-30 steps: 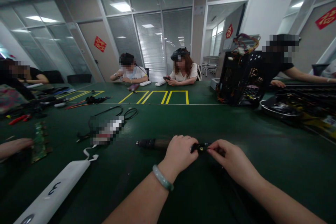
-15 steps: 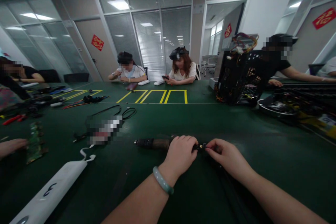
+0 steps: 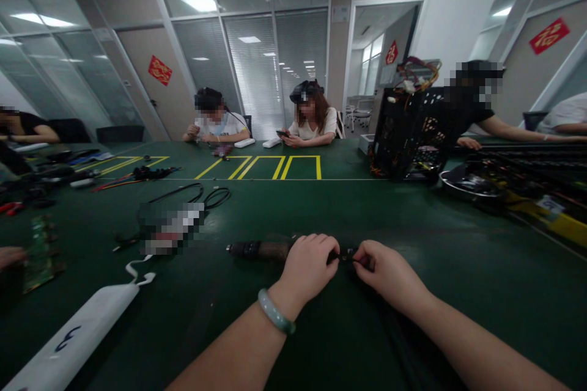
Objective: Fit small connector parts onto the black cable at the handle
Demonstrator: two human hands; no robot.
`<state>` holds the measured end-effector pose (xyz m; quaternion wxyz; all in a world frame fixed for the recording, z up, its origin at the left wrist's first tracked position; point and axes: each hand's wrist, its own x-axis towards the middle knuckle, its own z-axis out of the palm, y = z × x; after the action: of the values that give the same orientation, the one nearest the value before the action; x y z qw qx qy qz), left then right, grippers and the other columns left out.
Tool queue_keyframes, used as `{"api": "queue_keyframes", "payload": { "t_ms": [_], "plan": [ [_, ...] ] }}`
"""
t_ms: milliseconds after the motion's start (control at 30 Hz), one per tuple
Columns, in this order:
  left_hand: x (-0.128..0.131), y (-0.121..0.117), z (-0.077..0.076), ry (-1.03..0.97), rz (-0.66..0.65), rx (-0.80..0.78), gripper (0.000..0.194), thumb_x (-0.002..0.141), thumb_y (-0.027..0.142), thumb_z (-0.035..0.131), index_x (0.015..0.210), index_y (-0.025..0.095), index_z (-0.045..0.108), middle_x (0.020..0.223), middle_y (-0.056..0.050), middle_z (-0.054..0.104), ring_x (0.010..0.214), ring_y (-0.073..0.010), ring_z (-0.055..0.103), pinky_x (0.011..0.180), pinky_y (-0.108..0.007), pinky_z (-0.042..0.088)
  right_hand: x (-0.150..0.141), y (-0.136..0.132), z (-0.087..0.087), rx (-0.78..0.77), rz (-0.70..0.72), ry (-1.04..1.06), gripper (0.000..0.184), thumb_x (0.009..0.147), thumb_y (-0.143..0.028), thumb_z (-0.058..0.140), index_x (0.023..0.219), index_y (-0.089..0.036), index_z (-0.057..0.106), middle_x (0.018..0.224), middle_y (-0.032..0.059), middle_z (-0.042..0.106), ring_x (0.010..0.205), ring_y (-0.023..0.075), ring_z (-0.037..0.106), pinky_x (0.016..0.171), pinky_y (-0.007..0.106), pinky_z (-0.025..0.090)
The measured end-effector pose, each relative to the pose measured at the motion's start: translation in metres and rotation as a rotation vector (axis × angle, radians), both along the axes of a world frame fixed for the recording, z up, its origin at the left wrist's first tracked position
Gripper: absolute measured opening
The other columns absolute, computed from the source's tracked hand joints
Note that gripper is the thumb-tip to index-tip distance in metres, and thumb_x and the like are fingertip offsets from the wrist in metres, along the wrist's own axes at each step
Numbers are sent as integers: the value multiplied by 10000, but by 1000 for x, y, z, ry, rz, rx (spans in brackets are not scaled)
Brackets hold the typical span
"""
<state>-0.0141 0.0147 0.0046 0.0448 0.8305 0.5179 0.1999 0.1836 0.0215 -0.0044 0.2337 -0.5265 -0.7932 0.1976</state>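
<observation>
Scene dim overall; light comes from ceiling panel lamps (image 3: pixel 197 3), with pale reflections on the glass partition (image 3: pixel 59 67). Green table top (image 3: pixel 367 214) underlit, soft dark shadow beneath left hand (image 3: pixel 307 269) and right hand (image 3: pixel 385 275). Strong wide-angle bowing toward frame edges, edges slightly soft; pixelated mosaic patch (image 3: pixel 172 229) blurs out detail.

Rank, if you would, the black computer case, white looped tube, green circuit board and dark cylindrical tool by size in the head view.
1. Black computer case and white looped tube look alike, the tube being nearer.
2. Green circuit board
3. Dark cylindrical tool
</observation>
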Motion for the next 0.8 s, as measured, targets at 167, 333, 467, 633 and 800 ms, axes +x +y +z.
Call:
{"api": "queue_keyframes", "payload": {
  "t_ms": [167, 333, 467, 633, 800],
  "plan": [
    [-3, -2, 3, -25, -35, 13, 82, 838, 226, 627, 916, 234, 603, 930, 16, 628, 905, -195, 570, 810, -367, 411, 0, -1, 1, -1, 31, -2, 56, 821, -226, 571, 832, -226, 626, 840, -5, 628, 709, 152, 580, 590, 237, 414],
    [-3, -2, 3, -26, -42, 7, 80, 841, 227, 621, 919, 236, 605, 934, 16, 633, 913, -195, 571, 825, -364, 409, -1, -2, 1, 26, 59, 14, 44, 826, -214, 580, 827, -224, 624, 832, -12, 620, 703, 144, 576, 592, 233, 409],
    [-3, -2, 3, -5, -69, 5, 93, 845, 192, 599, 927, 234, 616, 967, 10, 639, 952, -197, 568, 844, -356, 410, -3, -2, 1, 28, 70, 31, 48, 830, -205, 581, 831, -222, 625, 819, -17, 617, 691, 137, 576, 594, 232, 411],
    [-3, -4, 4, -23, -92, 7, 119, 839, 171, 587, 931, 239, 618, 988, 8, 643, 956, -198, 565, 854, -358, 409, -5, -2, 0, 16, 55, 27, 54, 827, -211, 580, 832, -219, 633, 823, -4, 625, 712, 152, 586, 607, 241, 423],
    [-4, -3, 3, -49, -61, 13, 116, 832, 266, 634, 942, 237, 609, 948, 2, 644, 925, -212, 565, 835, -372, 411, -4, -1, -1, -3, 58, 57, 51, 826, -231, 585, 827, -227, 636, 822, -8, 637, 717, 156, 587, 609, 243, 421]
  ]
}}
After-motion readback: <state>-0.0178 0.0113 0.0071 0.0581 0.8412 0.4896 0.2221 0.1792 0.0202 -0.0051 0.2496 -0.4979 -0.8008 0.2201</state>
